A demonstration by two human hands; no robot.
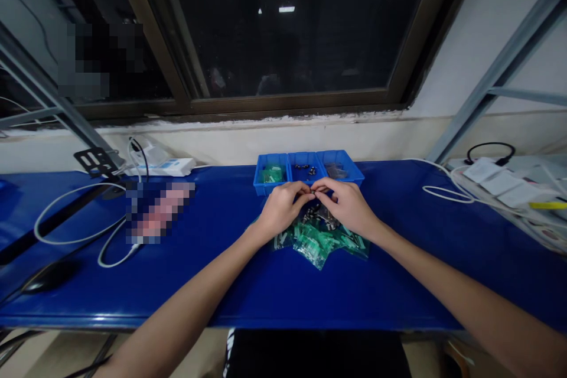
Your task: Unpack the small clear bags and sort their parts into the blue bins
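Left hand and right hand almost closed, fingertips meet & pinch one small part, mostly hidden, above green plastic bags, just front of blue parts tray, middle of table

- Nine o'clock: a looped white cable on the blue workbench top, beside a pixelated, unreadable object
- Eight o'clock: a black computer mouse
- Ten o'clock: a white plastic device
- Twelve o'clock: a dark, brown-framed window
- Two o'clock: a grey metal frame strut
- Three o'clock: white paper sheets, a black cable, a yellow strip
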